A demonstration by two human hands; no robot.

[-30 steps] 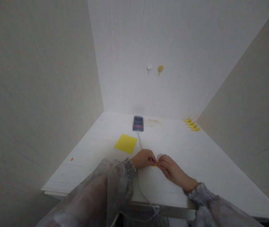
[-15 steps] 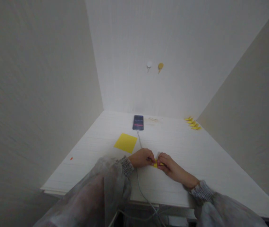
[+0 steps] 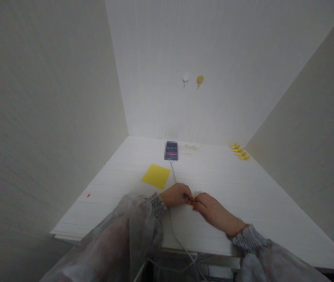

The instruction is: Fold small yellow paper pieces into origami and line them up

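Note:
Near the front of the white table, my left hand (image 3: 178, 194) pinches a small folded piece of yellow paper (image 3: 193, 198). My right hand (image 3: 212, 209) meets it from the other side, its fingertips closed on the same paper. Most of that paper is hidden by my fingers, so its shape is unclear. A flat yellow square sheet of paper (image 3: 156, 176) lies beyond my left wrist. Several small folded yellow paper pieces (image 3: 239, 151) sit in a row at the table's back right corner.
A phone-like device (image 3: 171, 150) with a blurred screen lies at the back of the white table (image 3: 120, 168). Its pale cable (image 3: 173, 225) runs under my left arm and over the front edge. Two hooks, one white (image 3: 185, 78) and one yellow (image 3: 200, 80), are on the back wall.
My right hand has flattened over the folded paper, covering more of it. My left hand keeps its pinch in nearly the same place.

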